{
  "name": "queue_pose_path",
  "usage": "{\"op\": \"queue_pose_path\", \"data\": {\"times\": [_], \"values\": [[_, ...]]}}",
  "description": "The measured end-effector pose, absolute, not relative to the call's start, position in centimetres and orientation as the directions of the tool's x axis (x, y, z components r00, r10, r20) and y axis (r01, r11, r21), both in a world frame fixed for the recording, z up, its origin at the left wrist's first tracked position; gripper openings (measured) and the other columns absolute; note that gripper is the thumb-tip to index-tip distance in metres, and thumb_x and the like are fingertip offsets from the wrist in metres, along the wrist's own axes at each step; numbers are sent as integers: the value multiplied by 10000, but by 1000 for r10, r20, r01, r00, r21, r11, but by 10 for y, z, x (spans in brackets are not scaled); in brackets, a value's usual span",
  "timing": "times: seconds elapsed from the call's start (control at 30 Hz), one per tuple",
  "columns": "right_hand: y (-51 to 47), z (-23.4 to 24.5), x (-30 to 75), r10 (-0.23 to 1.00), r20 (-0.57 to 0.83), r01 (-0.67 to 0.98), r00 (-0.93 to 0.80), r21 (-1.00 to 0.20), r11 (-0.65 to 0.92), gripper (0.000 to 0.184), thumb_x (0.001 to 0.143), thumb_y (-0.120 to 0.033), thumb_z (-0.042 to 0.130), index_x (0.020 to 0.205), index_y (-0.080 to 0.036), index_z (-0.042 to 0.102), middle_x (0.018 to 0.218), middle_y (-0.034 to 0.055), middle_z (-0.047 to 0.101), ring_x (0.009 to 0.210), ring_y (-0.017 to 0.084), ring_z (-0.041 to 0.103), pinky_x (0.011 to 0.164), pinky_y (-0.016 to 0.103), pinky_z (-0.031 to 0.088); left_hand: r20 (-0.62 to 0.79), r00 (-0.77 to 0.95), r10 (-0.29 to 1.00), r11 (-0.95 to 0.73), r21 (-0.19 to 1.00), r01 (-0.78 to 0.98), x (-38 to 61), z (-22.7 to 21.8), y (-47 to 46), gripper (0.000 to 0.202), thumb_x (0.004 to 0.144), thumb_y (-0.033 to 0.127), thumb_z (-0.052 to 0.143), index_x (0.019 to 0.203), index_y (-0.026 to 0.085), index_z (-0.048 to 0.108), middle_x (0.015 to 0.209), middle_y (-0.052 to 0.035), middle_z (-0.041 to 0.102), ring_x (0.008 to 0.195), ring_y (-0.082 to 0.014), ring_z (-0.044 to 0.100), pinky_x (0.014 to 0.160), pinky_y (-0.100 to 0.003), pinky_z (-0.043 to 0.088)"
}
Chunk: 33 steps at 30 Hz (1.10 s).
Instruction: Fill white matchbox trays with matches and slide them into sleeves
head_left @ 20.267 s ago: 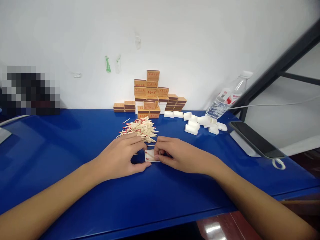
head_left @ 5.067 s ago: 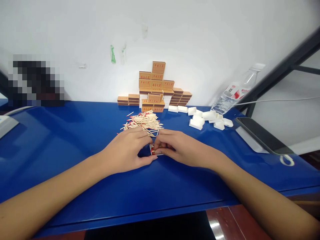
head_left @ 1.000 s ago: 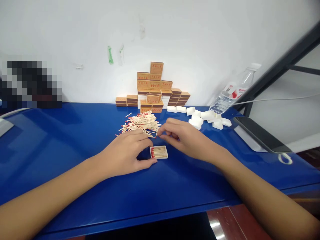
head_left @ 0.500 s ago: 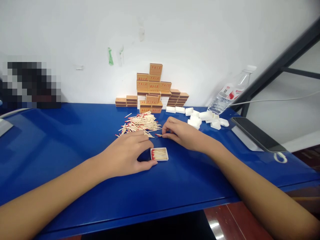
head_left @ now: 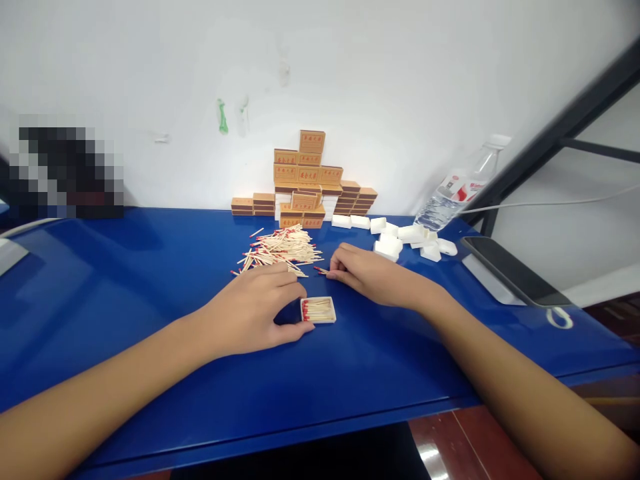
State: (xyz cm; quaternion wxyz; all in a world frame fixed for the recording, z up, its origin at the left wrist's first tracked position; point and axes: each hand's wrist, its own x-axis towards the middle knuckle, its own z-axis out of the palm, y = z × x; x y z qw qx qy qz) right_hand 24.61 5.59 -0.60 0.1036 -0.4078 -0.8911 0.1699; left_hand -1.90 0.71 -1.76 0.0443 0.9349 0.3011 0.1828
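Note:
My left hand (head_left: 265, 308) grips a small white matchbox tray (head_left: 334, 318) at its left end, thumb on the near side and fingers on the far side. Inside the tray, red-tipped matches (head_left: 319, 309) lie side by side with their heads to the left. My right hand (head_left: 363, 272) is closed in a pinch on a few matches (head_left: 321, 271), whose red heads point left; their exact number is hard to make out. Just beyond my left hand, a loose heap of matches (head_left: 287, 247) lies on the blue table (head_left: 280, 393).
Stacked orange matchboxes (head_left: 309, 175) stand against the white wall. White empty trays (head_left: 387, 248) lie scattered at the back right, near a tilted water bottle (head_left: 457, 183). A dark phone (head_left: 515, 270) rests at the right on a white object. A pixelated dark object (head_left: 70, 170) is at far left.
My right hand has drawn slightly to the right, away from the heap, with the matches still pinched. My left hand keeps its hold on the tray.

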Motion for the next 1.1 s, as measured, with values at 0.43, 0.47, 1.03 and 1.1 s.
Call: {"op": "queue_pose_path", "data": {"times": [0.43, 0.47, 1.03, 1.1], "values": [[24, 11, 230, 687, 17, 573, -727, -538, 619, 198, 1081, -353, 520, 954, -205, 555, 993, 31, 601, 831, 168, 541, 739, 311, 420, 378, 683, 625, -771, 164, 615, -19, -15, 11, 246, 934, 429, 695, 927, 184, 673, 880, -20, 694, 825, -194, 627, 733, -326, 470], [23, 10, 229, 687, 10, 578, -726, -533, 618, 187, 1077, -342, 528, 954, -204, 553, 997, 31, 599, 829, 168, 539, 736, 312, 417, 373, 684, 627, -770, 164, 617, -19, -15, 11, 248, 936, 431, 691, 910, 185, 665, 873, -20, 692, 818, -193, 625, 728, -325, 468], [25, 8, 228, 685, 18, 584, -729, -506, 635, 167, 1064, -306, 534, 947, -196, 579, 1011, 47, 602, 863, 182, 558, 743, 317, 422, 376, 693, 616, -780, 164, 604, -19, -14, 9, 261, 933, 429, 694, 855, 189, 631, 824, -11, 656, 752, -180, 593, 676, -316, 436], [24, 9, 227, 690, 24, 582, -723, -517, 628, 185, 1068, -322, 525, 937, -198, 569, 1006, 48, 602, 857, 182, 553, 741, 318, 423, 388, 694, 606, -787, 162, 596, -19, -14, 10, 264, 934, 430, 694, 854, 186, 631, 810, -10, 650, 737, -175, 587, 679, -313, 440]]}}
